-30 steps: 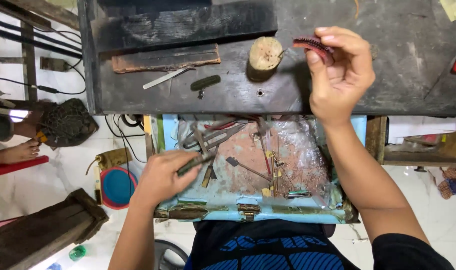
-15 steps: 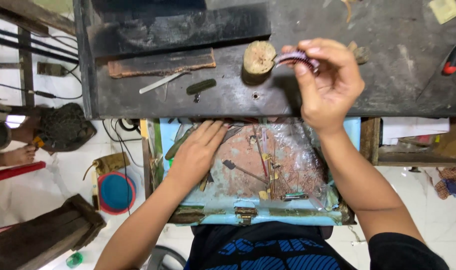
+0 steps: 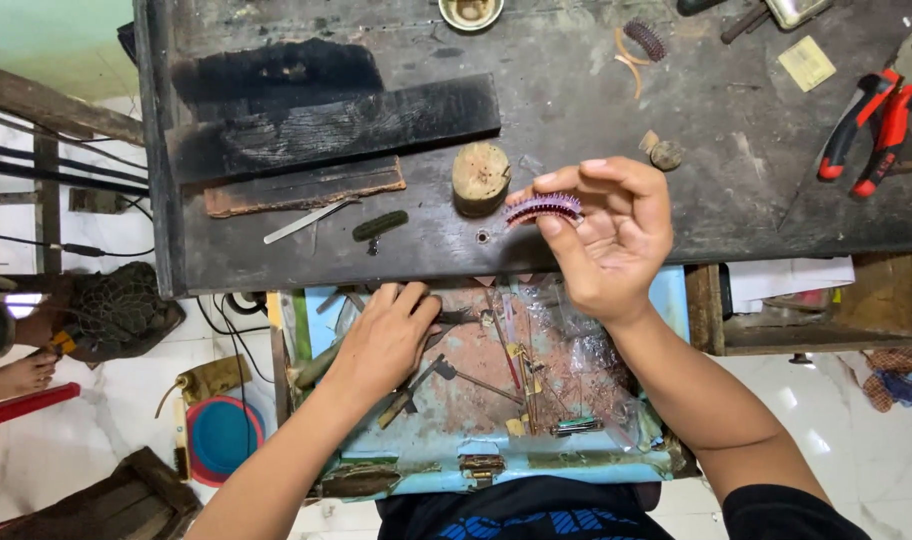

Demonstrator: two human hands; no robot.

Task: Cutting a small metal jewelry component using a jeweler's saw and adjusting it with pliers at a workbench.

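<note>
— Where's the coil?
— Pinched in the right hand (image 3: 611,235) — purple coil (image 3: 544,208) lying crosswise above the table's (image 3: 576,90) front edge.
— And the left hand (image 3: 384,338)?
— Down in the drawer (image 3: 496,462), fingers resting on tools (image 3: 446,372), grip unclear.

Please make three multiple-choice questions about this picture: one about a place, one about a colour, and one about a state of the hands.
1. Where does the left hand rest?
A. in the open drawer
B. on the red pliers
C. on the floor

2. What colour are the handles of the pliers?
A. blue
B. red
C. green

3. What does the right hand do?
A. lies flat and empty
B. pinches a small ridged coil
C. grips the wooden stump

Answers:
1 A, it lies among the tools in the drawer.
2 B, the handles are red with black.
3 B, the fingertips hold the coil above the workbench.
</note>
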